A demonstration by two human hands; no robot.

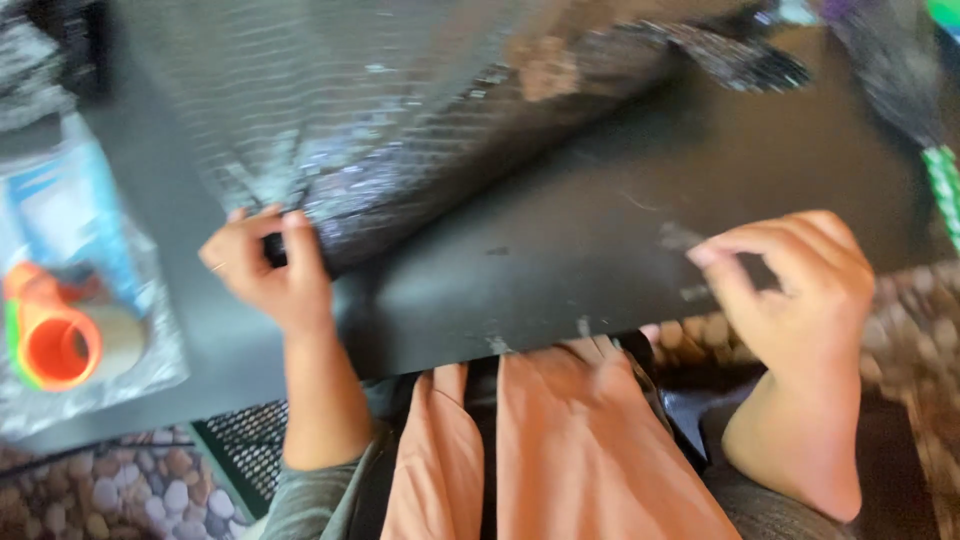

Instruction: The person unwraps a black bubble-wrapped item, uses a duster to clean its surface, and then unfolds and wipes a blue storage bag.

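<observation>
A large sheet of shiny black glittery mesh fabric (400, 120) lies spread over a black board (600, 230) on the dark table. My left hand (268, 268) pinches the fabric's near edge between thumb and fingers. My right hand (795, 285) rests curled at the board's near right edge, fingertips touching a small grey scrap (680, 238); whether it grips anything is unclear. The picture is motion-blurred.
A clear plastic bag (90, 340) at the left holds an orange tube-like thing (50, 340), a roll of tape and a blue-and-white package. Orange cloth (560, 440) covers my lap. A green-and-white stick (942, 190) lies at the right. Pebble-pattern floor shows below.
</observation>
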